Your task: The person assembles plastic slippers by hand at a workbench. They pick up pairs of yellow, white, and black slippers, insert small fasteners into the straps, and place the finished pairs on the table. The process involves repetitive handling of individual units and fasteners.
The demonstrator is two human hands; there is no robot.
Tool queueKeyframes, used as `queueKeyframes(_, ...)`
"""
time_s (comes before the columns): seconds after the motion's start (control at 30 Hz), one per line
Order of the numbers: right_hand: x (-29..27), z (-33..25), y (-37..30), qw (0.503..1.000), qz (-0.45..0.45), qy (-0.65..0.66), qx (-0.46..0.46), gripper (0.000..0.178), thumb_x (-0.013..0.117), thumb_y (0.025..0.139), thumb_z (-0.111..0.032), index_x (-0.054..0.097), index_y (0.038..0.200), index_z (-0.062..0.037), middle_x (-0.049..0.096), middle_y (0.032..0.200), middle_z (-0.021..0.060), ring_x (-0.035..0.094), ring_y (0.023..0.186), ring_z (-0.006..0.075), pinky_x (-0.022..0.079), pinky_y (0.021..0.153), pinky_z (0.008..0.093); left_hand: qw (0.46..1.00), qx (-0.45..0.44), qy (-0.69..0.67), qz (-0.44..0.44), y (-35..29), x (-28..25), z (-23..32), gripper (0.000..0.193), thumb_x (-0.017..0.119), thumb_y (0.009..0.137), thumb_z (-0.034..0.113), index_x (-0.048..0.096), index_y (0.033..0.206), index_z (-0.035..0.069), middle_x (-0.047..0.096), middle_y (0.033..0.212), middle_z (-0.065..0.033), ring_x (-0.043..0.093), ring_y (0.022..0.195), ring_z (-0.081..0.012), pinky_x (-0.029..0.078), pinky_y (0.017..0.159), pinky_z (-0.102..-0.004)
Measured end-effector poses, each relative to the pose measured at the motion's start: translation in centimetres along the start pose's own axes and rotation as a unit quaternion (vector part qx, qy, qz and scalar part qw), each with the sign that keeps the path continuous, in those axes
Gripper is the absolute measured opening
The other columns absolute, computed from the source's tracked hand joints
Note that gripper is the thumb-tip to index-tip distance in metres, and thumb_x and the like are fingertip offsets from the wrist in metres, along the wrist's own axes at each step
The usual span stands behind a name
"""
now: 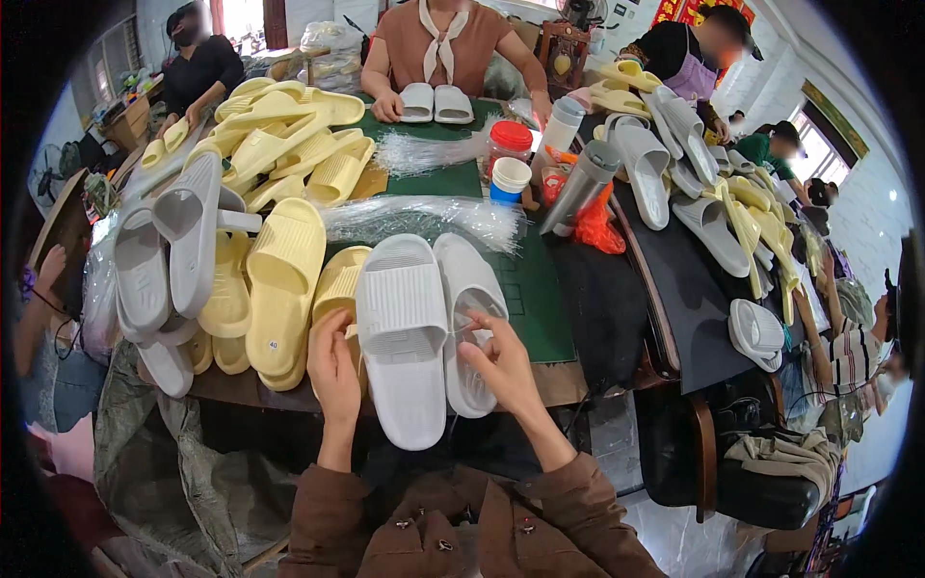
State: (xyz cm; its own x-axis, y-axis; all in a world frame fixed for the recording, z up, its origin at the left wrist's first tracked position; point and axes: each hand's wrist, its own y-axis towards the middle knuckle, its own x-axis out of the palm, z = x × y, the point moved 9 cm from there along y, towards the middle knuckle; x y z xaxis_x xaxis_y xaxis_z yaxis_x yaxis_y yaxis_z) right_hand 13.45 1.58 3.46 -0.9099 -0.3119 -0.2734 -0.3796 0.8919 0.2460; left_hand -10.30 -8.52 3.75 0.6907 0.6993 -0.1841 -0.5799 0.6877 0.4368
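Observation:
Two grey slippers sit side by side at the near table edge, heels toward me: the left slipper [402, 385] and the right slipper [478, 275]. My left hand [334, 371] is beside the left slipper, fingers loosely bent and apart, overlapping a yellow slipper [340, 281] behind it. Over the right slipper's inner side, my right hand [501, 361] has thumb and forefinger close around what looks like a thin clear plastic strand by the straps. The strand is too fine to trace fully. Bundles of clear plastic strands [424, 220] lie just beyond the slippers.
Yellow slippers [289, 135] and grey slippers [188, 231] are heaped at left. A red-lidded jar [511, 142], a white-and-blue tub [510, 180] and a grey flask [583, 188] stand beyond the green mat [530, 299]. More slippers cover the right table [689, 313]; several people sit around.

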Motion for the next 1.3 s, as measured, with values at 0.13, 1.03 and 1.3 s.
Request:
queueKeyframes(0.13, -3.0, 0.2, -0.3, 0.997, 0.068, -0.046, -0.006, 0.037, 0.068, 0.08, -0.008, 0.061, 0.116, -0.0018, 0.058, 0.105, 0.0059, 0.038, 0.059, 0.0081, 0.035, 0.055, 0.023, 0.994, 0.092, 0.03, -0.039, -0.6, 0.6, 2.9, 0.041, 0.054, 0.089, 0.007, 0.05, 0.129, -0.002, 0.049, 0.132, -0.0174, 0.049, 0.119, -0.0307, 0.041, 0.1, -0.0377)
queueKeyframes(1.03, -6.7, -0.7, 0.5, 0.963, 0.096, -0.22, -0.126, 0.062, 0.043, 0.072, 0.014, 0.049, 0.132, -0.0018, 0.054, 0.123, 0.0151, 0.057, 0.102, 0.0235, 0.045, 0.08, 0.0283, 0.979, 0.083, 0.173, -0.069, -0.1, 5.7, 5.1, 0.075, 0.045, 0.071, -0.006, 0.032, 0.144, 0.003, 0.038, 0.142, -0.017, 0.03, 0.129, -0.0392, 0.017, 0.11, -0.05)
queueKeyframes(1.3, -6.3, 3.1, 0.0, 0.988, 0.043, -0.147, -0.009, 0.058, 0.045, 0.077, 0.011, 0.049, 0.132, -0.0027, 0.054, 0.119, 0.0131, 0.052, 0.082, 0.0167, 0.044, 0.075, 0.0259, 0.976, 0.094, 0.172, -0.094, -0.4, 6.8, 3.5, 0.08, 0.058, 0.073, -0.001, 0.026, 0.146, 0.001, 0.032, 0.142, -0.0246, 0.028, 0.132, -0.0423, 0.02, 0.109, -0.051)
